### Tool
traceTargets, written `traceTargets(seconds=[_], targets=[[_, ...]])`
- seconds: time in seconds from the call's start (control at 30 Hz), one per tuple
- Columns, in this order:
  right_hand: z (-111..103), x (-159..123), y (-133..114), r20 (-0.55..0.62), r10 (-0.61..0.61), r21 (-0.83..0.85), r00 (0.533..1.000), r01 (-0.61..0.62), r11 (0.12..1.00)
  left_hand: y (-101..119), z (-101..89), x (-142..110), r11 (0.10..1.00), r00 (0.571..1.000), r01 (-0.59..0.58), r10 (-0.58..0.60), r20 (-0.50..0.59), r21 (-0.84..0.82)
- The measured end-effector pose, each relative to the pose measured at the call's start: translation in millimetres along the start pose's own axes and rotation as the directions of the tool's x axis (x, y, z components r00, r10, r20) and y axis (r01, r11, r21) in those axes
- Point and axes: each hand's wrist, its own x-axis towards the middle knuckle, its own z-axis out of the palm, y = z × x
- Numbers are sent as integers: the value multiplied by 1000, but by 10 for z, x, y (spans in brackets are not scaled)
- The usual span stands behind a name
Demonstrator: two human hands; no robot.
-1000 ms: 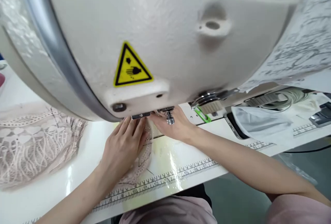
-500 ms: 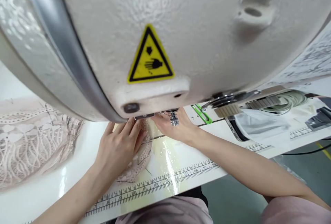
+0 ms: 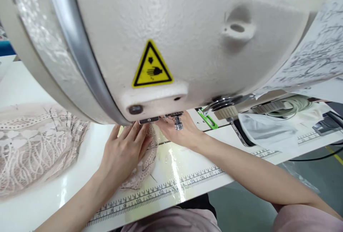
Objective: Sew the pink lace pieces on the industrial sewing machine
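My left hand (image 3: 123, 150) lies palm down on a pale pink lace piece (image 3: 138, 175), fingers stretched out and spread, fingertips reaching beneath the head of the sewing machine (image 3: 198, 57). The lace shows under that hand and along its right side, curving toward the table's front. My right hand (image 3: 182, 132) is at the lace's far right edge, near the needle area. Its fingers are mostly hidden behind the machine head and a small chrome knob (image 3: 178, 122), so what they touch cannot be made out.
More pink lace (image 3: 37, 146) lies on the white table at the left. A printed ruler scale (image 3: 150, 195) runs along the front edge. To the right are a green tool (image 3: 207, 118), a phone (image 3: 242, 135), white cloth (image 3: 270, 128) and coiled cord (image 3: 297, 104).
My view has shifted slightly, showing more of the machine's upper part and the paper at right. Both hands and the lace stay in nearly the same place.
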Motion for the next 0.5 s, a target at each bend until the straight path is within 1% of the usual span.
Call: traceTargets(seconds=[0.07,0.17,0.33,0.43,0.5], targets=[[11,18,2,12,-12,-41,1000,13,999,1,0,4,1000,1000,1,-1,1,0],[-54,45,-22,32,-40,-127,999,44,991,5,-4,20,1000,1000,3,-3,2,-4],[-205,50,-67,-25,-89,-249,996,80,965,5,-12,36,1000,1000,4,-4,-19,-13],[-224,51,-69,-62,-89,-209,994,74,975,0,-10,28,1000,1000,5,-5,-22,-19],[-224,62,-70,-69,-36,-96,997,29,995,-4,-7,22,1000,1000,8,-8,-19,-21]])
